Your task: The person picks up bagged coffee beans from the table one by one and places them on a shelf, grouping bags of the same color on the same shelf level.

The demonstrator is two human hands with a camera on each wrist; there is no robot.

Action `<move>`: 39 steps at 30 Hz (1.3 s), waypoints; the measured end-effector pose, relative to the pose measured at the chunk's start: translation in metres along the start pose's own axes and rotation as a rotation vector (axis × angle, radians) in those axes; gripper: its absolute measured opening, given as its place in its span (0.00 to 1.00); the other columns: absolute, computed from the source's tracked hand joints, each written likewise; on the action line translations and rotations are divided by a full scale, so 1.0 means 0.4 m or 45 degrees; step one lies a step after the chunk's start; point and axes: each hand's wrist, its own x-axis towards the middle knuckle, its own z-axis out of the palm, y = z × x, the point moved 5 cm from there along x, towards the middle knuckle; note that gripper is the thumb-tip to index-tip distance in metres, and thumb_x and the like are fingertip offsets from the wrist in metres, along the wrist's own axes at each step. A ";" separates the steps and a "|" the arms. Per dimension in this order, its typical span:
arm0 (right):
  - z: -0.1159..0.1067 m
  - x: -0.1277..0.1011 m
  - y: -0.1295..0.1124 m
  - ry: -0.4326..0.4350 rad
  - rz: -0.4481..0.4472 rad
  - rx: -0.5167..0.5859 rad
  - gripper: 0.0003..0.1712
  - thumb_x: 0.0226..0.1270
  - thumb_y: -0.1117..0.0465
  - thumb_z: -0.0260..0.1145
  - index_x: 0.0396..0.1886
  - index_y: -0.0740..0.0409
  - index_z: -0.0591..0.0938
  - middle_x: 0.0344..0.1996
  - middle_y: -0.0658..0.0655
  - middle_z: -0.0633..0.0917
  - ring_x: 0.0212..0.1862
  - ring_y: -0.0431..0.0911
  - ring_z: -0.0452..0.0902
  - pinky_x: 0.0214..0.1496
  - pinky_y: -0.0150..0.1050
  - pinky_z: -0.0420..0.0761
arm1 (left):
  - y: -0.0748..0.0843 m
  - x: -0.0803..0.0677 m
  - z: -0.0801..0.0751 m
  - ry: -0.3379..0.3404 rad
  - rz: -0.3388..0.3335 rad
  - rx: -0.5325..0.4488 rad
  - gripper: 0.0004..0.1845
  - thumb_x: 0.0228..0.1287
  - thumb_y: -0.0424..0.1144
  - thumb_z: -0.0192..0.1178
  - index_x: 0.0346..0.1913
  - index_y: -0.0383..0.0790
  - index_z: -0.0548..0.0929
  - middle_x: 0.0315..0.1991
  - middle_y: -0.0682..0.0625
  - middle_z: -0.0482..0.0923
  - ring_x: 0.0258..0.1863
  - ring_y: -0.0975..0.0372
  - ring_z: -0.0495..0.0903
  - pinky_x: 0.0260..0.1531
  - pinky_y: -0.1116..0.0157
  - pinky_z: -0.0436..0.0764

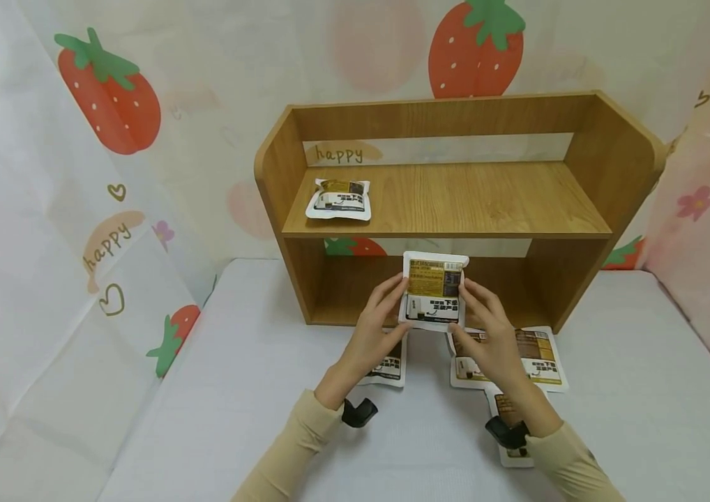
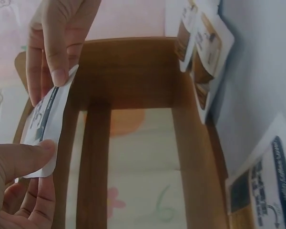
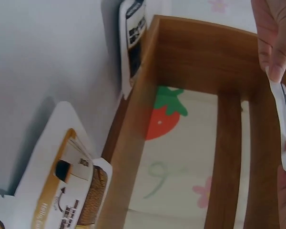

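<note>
The left hand (image 1: 372,331) and right hand (image 1: 494,340) pinch opposite edges of a flat, square white-and-gold pouch (image 1: 433,294) between thumbs and fingers, before a brown wooden shelf (image 1: 455,199)

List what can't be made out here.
Head view: small print on the held packet, too small.
Head view: part of the left table packet, behind the left grip.
Head view: part of the lowest packet, behind the right forearm.
Right wrist view: part of the held packet, past the right edge.

1 pouch (image 1: 341,201) lies left on the shelf (image 1: 468,199), behind the held packet (image 1: 433,289).
</note>
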 end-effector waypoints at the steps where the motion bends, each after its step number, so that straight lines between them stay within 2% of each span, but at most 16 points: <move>1: -0.004 0.002 -0.002 0.007 -0.001 0.003 0.39 0.47 0.76 0.71 0.63 0.65 0.70 0.63 0.63 0.67 0.61 0.47 0.66 0.50 0.17 0.70 | 0.005 0.004 -0.001 0.005 0.005 -0.005 0.40 0.55 0.29 0.64 0.70 0.43 0.59 0.70 0.50 0.54 0.60 0.60 0.66 0.35 0.66 0.78; 5: -0.021 0.015 -0.016 0.029 -0.010 0.005 0.39 0.45 0.78 0.71 0.62 0.67 0.71 0.62 0.64 0.68 0.60 0.48 0.67 0.48 0.17 0.71 | 0.024 0.019 -0.008 0.021 0.022 -0.023 0.39 0.55 0.30 0.64 0.70 0.43 0.60 0.68 0.49 0.57 0.60 0.59 0.66 0.38 0.60 0.77; 10: -0.048 0.047 -0.073 0.042 -0.026 0.008 0.36 0.45 0.81 0.69 0.59 0.73 0.71 0.60 0.70 0.68 0.58 0.56 0.68 0.49 0.18 0.71 | 0.042 0.039 -0.022 0.065 0.035 -0.051 0.36 0.55 0.30 0.65 0.68 0.39 0.64 0.65 0.47 0.63 0.60 0.59 0.68 0.41 0.60 0.77; 14: -0.069 0.079 -0.123 0.041 -0.014 0.019 0.34 0.47 0.82 0.67 0.58 0.76 0.71 0.59 0.72 0.68 0.57 0.61 0.68 0.51 0.19 0.70 | 0.057 0.061 -0.038 0.090 0.029 -0.097 0.34 0.53 0.29 0.66 0.65 0.34 0.67 0.61 0.42 0.67 0.51 0.55 0.72 0.38 0.60 0.79; 17: -0.079 0.099 -0.143 0.025 -0.011 0.033 0.33 0.47 0.82 0.67 0.57 0.77 0.70 0.59 0.73 0.67 0.57 0.64 0.67 0.51 0.19 0.70 | 0.068 0.080 -0.050 0.074 0.012 -0.123 0.34 0.53 0.27 0.65 0.65 0.31 0.67 0.59 0.39 0.67 0.44 0.52 0.74 0.37 0.59 0.80; 20: -0.086 0.117 -0.154 0.007 -0.009 0.049 0.34 0.47 0.82 0.67 0.58 0.77 0.70 0.60 0.73 0.66 0.57 0.65 0.66 0.52 0.19 0.70 | 0.076 0.098 -0.064 0.061 -0.001 -0.130 0.35 0.52 0.27 0.66 0.65 0.33 0.66 0.58 0.39 0.68 0.43 0.52 0.74 0.38 0.57 0.80; 23: -0.094 0.136 -0.160 0.005 -0.004 0.062 0.35 0.46 0.82 0.67 0.58 0.77 0.69 0.60 0.73 0.66 0.58 0.65 0.66 0.52 0.21 0.71 | 0.086 0.115 -0.078 0.057 0.015 -0.117 0.35 0.54 0.30 0.66 0.66 0.36 0.66 0.59 0.42 0.68 0.42 0.55 0.74 0.39 0.58 0.80; 28: -0.106 0.171 -0.164 0.012 0.004 0.024 0.35 0.48 0.80 0.67 0.59 0.75 0.70 0.61 0.71 0.66 0.57 0.62 0.68 0.52 0.24 0.73 | 0.101 0.144 -0.095 0.103 0.087 -0.050 0.33 0.55 0.34 0.65 0.66 0.39 0.67 0.61 0.45 0.66 0.37 0.60 0.75 0.38 0.66 0.79; 30: -0.109 0.186 -0.165 0.010 0.008 0.006 0.34 0.49 0.79 0.67 0.59 0.75 0.70 0.61 0.71 0.67 0.58 0.61 0.68 0.52 0.31 0.76 | 0.102 0.154 -0.100 0.130 0.102 -0.027 0.32 0.56 0.35 0.65 0.65 0.39 0.68 0.62 0.45 0.66 0.36 0.60 0.75 0.38 0.68 0.78; 35: -0.102 0.213 -0.127 0.010 0.043 0.024 0.33 0.51 0.79 0.66 0.60 0.73 0.70 0.62 0.69 0.67 0.60 0.59 0.67 0.51 0.48 0.77 | 0.101 0.176 -0.105 0.187 0.112 0.011 0.30 0.56 0.34 0.64 0.63 0.37 0.70 0.61 0.44 0.67 0.40 0.59 0.76 0.39 0.71 0.77; 39: -0.092 0.232 -0.085 0.025 0.084 0.041 0.34 0.52 0.77 0.67 0.61 0.69 0.70 0.63 0.65 0.67 0.60 0.56 0.68 0.51 0.50 0.76 | 0.103 0.194 -0.106 0.219 0.106 0.032 0.28 0.57 0.33 0.63 0.63 0.36 0.71 0.61 0.43 0.68 0.47 0.58 0.74 0.40 0.69 0.78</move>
